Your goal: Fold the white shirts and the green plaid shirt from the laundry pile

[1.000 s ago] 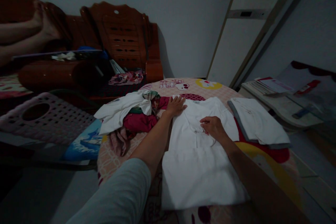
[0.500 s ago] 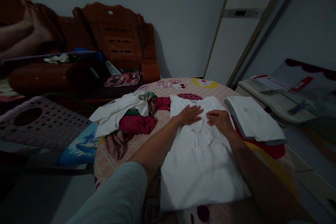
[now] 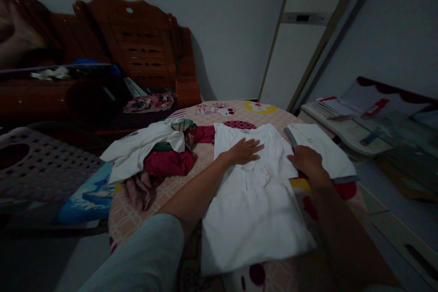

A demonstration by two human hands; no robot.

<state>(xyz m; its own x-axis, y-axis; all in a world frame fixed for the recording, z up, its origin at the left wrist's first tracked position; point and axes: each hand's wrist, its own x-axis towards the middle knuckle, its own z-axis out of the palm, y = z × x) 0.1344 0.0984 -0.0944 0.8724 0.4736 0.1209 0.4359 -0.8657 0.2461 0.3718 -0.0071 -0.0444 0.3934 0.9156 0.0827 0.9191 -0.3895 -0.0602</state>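
A white shirt (image 3: 253, 219) lies spread on the round table, its neckline at the far side and its lower part toward me. My left hand (image 3: 244, 151) rests flat on the upper part of the shirt, fingers stretched out. At the shirt's right edge, my right hand (image 3: 308, 160) pinches the border of the sleeve; its fingertips are partly hidden. Just beyond that hand sits a stack of folded clothes (image 3: 325, 148), white on top with grey and red beneath.
A loose heap of clothes (image 3: 147, 146) lies on the left of the patterned tablecloth (image 3: 164, 200). Behind stands a wooden bench (image 3: 143, 54), with part of a person at far left. A woven chair (image 3: 51, 169) is at left, a side table with papers (image 3: 335, 107) at right.
My right hand has moved right from the shirt's middle to its sleeve edge, which now lies spread out. My left hand stays flat on the shirt. The view has turned slightly right.
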